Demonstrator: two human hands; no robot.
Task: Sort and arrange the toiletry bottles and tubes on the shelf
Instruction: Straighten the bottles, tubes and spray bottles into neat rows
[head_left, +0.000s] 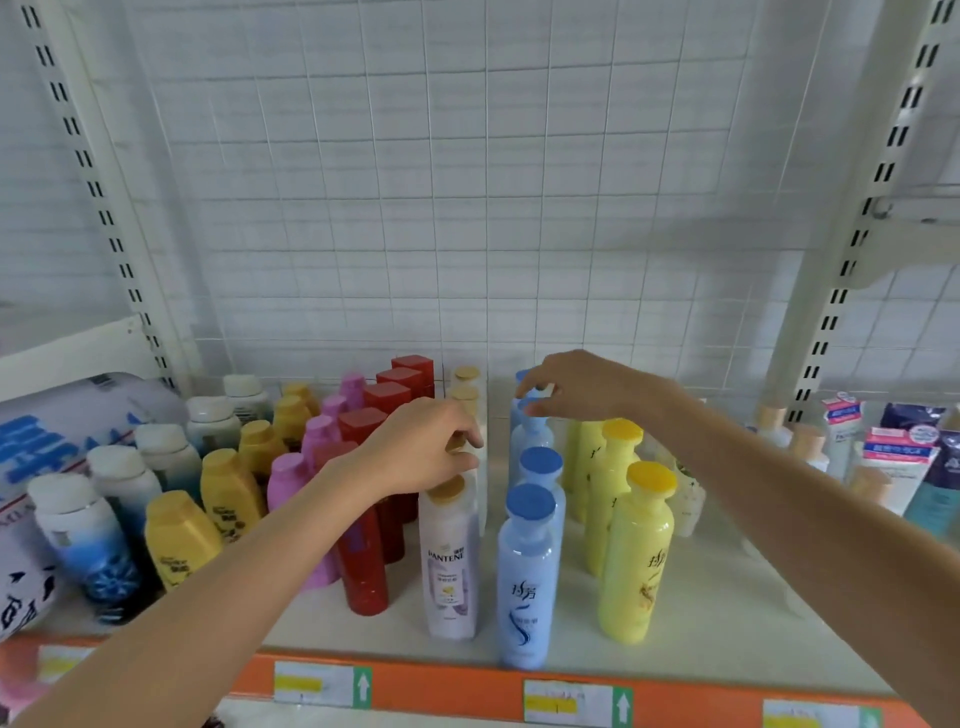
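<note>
Bottles stand in front-to-back rows on the white shelf (701, 613). My left hand (423, 449) grips the gold cap of a white bottle in the Pantene row, just behind the front Pantene bottle (451, 564). My right hand (576, 387) pinches the blue cap of a light-blue bottle near the back of the blue row, whose front bottle (525, 582) stands at the shelf edge. Yellow bottles (636, 558) stand to the right, red bottles (363, 566) to the left.
Further left stand rows of pink (291, 478), amber (179, 540) and white-and-blue bottles (85, 540). Tubes and boxes (904, 457) crowd the right side. A wire grid (467, 208) backs the shelf. An orange price strip (441, 686) runs along the front edge.
</note>
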